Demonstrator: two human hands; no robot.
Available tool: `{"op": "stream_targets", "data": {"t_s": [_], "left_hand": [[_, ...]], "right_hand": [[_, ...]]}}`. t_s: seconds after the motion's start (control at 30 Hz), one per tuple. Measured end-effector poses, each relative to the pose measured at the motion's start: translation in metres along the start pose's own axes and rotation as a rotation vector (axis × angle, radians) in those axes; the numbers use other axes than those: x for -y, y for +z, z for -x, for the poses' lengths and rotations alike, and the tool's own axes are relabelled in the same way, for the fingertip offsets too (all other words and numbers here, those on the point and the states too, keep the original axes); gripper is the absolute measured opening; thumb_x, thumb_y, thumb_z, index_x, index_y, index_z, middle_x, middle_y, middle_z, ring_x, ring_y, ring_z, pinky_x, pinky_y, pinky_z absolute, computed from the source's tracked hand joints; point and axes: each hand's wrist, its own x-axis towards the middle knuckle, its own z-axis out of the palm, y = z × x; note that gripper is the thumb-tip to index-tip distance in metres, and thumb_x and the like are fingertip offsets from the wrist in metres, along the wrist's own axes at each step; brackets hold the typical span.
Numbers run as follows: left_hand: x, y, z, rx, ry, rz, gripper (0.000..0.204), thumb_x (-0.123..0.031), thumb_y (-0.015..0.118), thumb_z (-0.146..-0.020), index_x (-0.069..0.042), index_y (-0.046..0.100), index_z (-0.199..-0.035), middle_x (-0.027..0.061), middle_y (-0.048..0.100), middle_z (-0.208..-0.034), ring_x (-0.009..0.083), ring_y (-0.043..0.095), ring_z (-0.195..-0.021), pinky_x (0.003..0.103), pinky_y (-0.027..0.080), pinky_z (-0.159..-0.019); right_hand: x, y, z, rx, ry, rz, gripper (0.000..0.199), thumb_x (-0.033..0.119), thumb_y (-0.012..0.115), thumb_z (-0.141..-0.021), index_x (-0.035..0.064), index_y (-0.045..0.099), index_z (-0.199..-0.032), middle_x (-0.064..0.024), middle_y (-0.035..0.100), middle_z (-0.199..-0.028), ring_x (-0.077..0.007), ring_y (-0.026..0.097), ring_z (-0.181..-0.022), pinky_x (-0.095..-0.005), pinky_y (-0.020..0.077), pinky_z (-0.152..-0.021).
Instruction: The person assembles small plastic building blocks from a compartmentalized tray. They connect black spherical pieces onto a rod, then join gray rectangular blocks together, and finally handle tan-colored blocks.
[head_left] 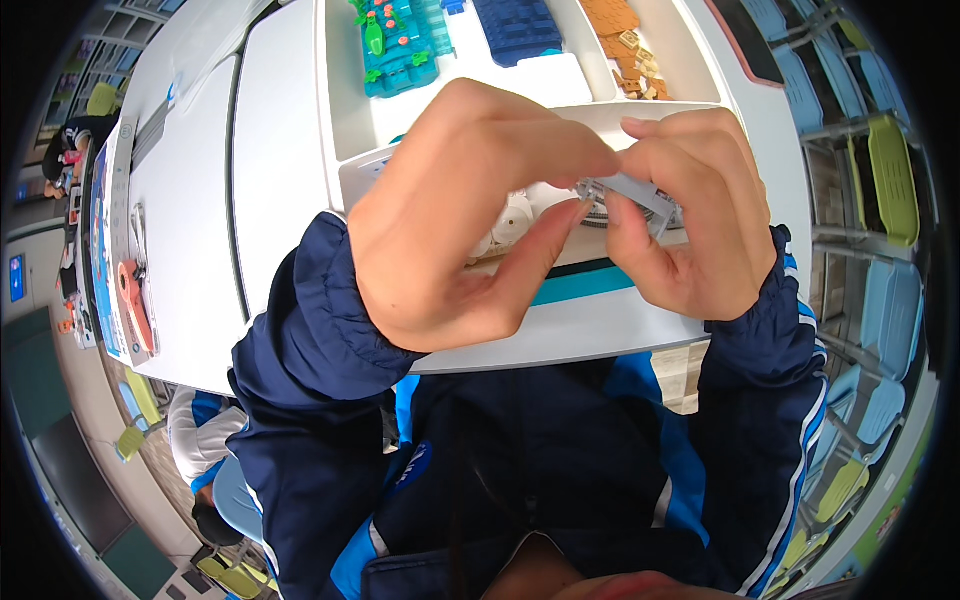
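Observation:
In front of me, above the near edge of a white sorting tray (590,92), both hands meet at a small light-grey building piece (640,192). My right hand (700,220) curls round it, thumb below and fingers above. The index finger and thumb of my left hand (440,220) pinch the piece's left end, where a small clear-looking part (590,188) shows between the fingertips. Exactly how the two parts join is hidden by my fingers. Below them in the near compartment lie white round pieces (512,222), partly covered by my left hand.
Farther compartments hold teal pieces (415,50), dark blue pieces (515,28) and orange and tan pieces (625,45). A printed box (115,240) and an orange tool (135,300) lie at the table's left. Chairs (885,180) stand to the right; another person (200,440) sits at lower left.

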Motion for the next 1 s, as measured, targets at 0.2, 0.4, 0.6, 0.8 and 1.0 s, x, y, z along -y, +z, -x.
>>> {"op": "stream_targets", "data": {"t_s": [0.2, 0.4, 0.6, 0.8, 1.0], "left_hand": [[0.0, 0.002, 0.0, -0.039, -0.353, 0.376, 0.038, -0.003, 0.07, -0.08, 0.006, 0.053, -0.112, 0.0169, 0.057, -0.108, 0.0212, 0.063, -0.089, 0.031, 0.048, -0.086], [-0.003, 0.006, -0.003, -0.083, -0.671, 0.74, 0.032, -0.003, 0.07, -0.081, 0.003, 0.054, -0.108, 0.0149, 0.065, -0.096, 0.0201, 0.064, -0.088, 0.03, 0.051, -0.082], [-0.009, 0.008, -0.013, -0.253, -0.942, 0.91, 0.055, 0.0, 0.08, -0.065, 0.001, 0.051, -0.111, 0.0126, 0.063, -0.1, 0.0183, 0.065, -0.082, 0.027, 0.053, -0.074], [0.0, 0.004, -0.014, -0.204, -1.145, 0.897, 0.07, 0.001, 0.087, -0.053, 0.003, 0.053, -0.115, 0.0019, 0.058, -0.076, 0.0091, 0.058, -0.061, 0.021, 0.047, -0.057], [0.006, -0.004, -0.007, -0.078, -1.037, 0.769, 0.068, -0.001, 0.09, -0.05, 0.003, 0.056, -0.109, -0.0032, 0.056, -0.066, 0.0047, 0.054, -0.061, 0.016, 0.034, -0.055]], "right_hand": [[-0.012, -0.021, -0.009, 0.061, -0.126, 0.118, 0.041, -0.009, 0.072, -0.066, -0.0039, 0.062, -0.105, -0.0149, 0.061, -0.1, -0.0307, 0.06, -0.089, -0.0411, 0.0523, -0.083], [-0.024, -0.037, -0.024, 0.259, -0.19, 0.046, 0.048, -0.002, 0.078, -0.064, -0.0047, 0.062, -0.109, -0.0162, 0.063, -0.107, -0.0338, 0.06, -0.102, -0.0423, 0.0509, -0.087], [-0.04, -0.049, -0.049, 0.474, -0.092, -0.081, 0.041, -0.002, 0.073, -0.068, -0.0056, 0.062, -0.107, -0.0157, 0.065, -0.106, -0.0327, 0.062, -0.097, -0.0373, 0.0507, -0.081], [-0.067, -0.05, -0.008, 0.7, 0.097, -0.025, 0.025, -0.006, 0.066, -0.07, -0.0047, 0.064, -0.095, -0.0153, 0.064, -0.093, -0.0336, 0.062, -0.079, -0.0362, 0.0495, -0.069], [-0.054, -0.015, 0.01, 0.82, 0.237, 0.0, 0.015, -0.005, 0.067, -0.07, -0.0015, 0.066, -0.084, -0.0142, 0.062, -0.079, -0.0319, 0.064, -0.077, -0.0369, 0.0508, -0.07]]}}
